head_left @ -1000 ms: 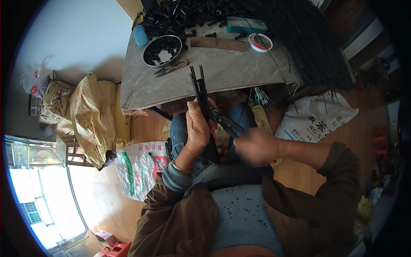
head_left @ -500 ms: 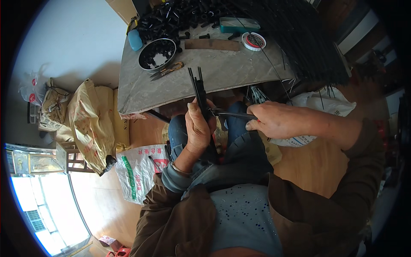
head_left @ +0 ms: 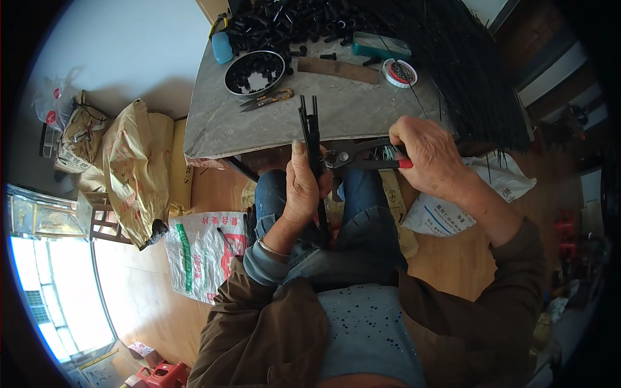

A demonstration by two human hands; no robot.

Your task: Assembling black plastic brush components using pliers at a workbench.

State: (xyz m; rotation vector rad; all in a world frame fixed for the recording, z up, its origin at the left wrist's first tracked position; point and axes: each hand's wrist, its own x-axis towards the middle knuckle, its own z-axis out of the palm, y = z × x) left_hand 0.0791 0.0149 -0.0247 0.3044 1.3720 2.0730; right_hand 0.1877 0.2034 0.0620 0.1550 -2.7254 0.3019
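My left hand [head_left: 303, 187] grips a bundle of thin black rods [head_left: 312, 132] held upright over my lap, their tips reaching up past the table edge. My right hand [head_left: 428, 155] holds pliers [head_left: 362, 157] with red-tipped dark handles, and the jaws meet the rods just above my left thumb. Both hands are below the near edge of a grey worktable [head_left: 349, 113].
On the table lie a round metal bowl of small black parts [head_left: 254, 72], scissors [head_left: 266, 99], a brown strip [head_left: 337, 68], a tape roll [head_left: 399, 72], a teal box [head_left: 380, 45] and a heap of black tubes and long rods [head_left: 446, 58]. Sacks [head_left: 139, 171] and printed bags [head_left: 204, 252] sit on the wooden floor.
My right hand moved from in front of my chest out to the right, picked up the pliers and brought their jaws to the rods. My left hand kept its grip.
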